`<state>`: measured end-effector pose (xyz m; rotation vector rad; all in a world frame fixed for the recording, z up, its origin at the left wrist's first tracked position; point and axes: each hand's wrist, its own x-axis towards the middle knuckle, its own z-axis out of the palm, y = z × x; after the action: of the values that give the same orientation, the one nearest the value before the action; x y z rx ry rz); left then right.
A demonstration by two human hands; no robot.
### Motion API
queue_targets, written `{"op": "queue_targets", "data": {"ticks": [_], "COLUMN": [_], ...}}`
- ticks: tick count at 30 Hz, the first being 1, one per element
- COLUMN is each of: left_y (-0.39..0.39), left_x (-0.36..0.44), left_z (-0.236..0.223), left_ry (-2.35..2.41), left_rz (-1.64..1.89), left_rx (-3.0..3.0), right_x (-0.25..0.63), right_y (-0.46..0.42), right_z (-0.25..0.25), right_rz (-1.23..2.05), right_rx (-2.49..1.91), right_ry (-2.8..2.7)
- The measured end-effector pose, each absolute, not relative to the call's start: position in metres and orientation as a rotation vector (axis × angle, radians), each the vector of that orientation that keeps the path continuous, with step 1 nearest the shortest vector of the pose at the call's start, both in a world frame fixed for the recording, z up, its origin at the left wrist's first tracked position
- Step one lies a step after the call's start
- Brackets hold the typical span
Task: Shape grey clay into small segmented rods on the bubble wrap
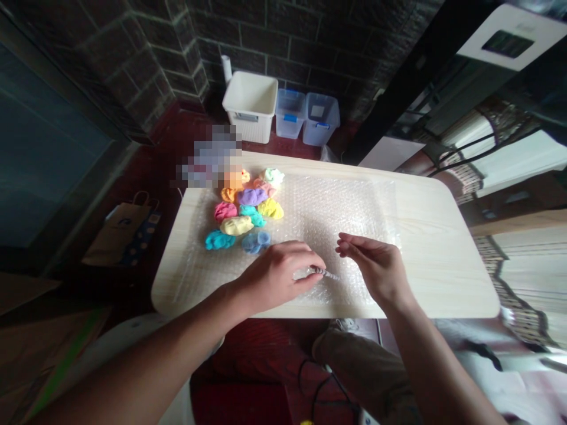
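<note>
My left hand (287, 273) is closed over the near middle of the bubble wrap (319, 200). Between its thumb and fingers it pinches a thin grey strand with a beaded or twisted look (328, 274), whose free end points right. To the right, my right hand (376, 260) is raised with thumb and fingertips pressed together; whether anything is between them cannot be made out. Nearest my left hand lies a blue bundle (256, 242). Behind it sit several soft, crumpled bundles, among them a teal one (220, 240), a cream one (236, 225) and a purple one (252, 196).
The pale wooden table (434, 236) carries the bubble wrap. A pixelated patch covers its far left corner. Beyond stand a white bin (250, 112) and two clear plastic boxes (319, 121) by a dark brick wall. A paper bag (119, 233) is on the floor at left.
</note>
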<state>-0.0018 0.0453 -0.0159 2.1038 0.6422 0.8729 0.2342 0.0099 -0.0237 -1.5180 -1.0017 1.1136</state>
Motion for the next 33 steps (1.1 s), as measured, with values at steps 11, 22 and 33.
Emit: {"op": "queue_targets", "data": {"ticks": [11,22,33], "left_y": [0.052,0.059,0.060], "left_x": [-0.002,-0.003,-0.003], "left_z": [-0.006,-0.005,-0.005], "left_ry": [0.730,0.694,0.724], "left_rz": [0.779,0.817,0.853], "left_rx": [1.463,1.108,1.036], "right_x": [0.223,0.217,0.217], "right_y": [0.007,-0.001,-0.002], "right_z": [-0.008,0.001,0.008], "right_rz": [1.428,1.609,1.603], "right_rx": [-1.275,-1.109,-1.097], "right_ry": [-0.866,-0.775,-0.795]}}
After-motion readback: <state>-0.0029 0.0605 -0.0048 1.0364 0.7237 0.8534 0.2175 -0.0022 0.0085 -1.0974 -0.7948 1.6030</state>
